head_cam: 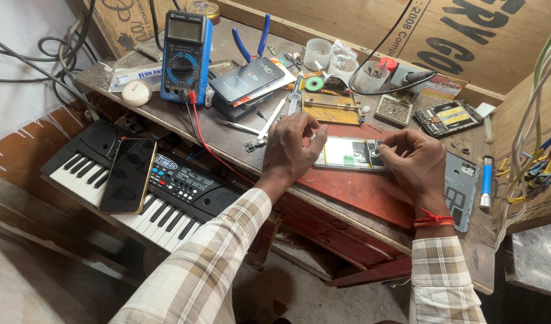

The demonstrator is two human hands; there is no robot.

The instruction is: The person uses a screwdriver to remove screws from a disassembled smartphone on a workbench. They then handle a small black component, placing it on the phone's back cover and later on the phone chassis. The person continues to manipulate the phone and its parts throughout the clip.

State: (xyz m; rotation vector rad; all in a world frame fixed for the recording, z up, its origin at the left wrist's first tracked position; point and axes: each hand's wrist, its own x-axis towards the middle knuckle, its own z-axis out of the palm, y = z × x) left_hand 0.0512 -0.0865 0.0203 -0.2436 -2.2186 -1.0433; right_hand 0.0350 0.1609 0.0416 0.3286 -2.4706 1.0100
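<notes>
A cluttered wooden table (pixel 347 198) carries everything, with a black keyboard (pixel 167 198) below it bearing a dark phone (pixel 128 176). A blue multimeter (pixel 185 57) stands at the back. On the table's red patch lies an opened phone (pixel 350 154); the left hand (pixel 290 150) presses one end with curled fingers, the right hand (pixel 416 165) pinches the other end.

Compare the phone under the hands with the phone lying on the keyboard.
The phone under the hands is opened up, its inner parts showing; the phone on the keyboard is closed, showing a dark glossy face. The opened one lies on the red mat, held at each end by the left hand and right hand; the other rests untouched on the keyboard. Both lie flat.
</notes>
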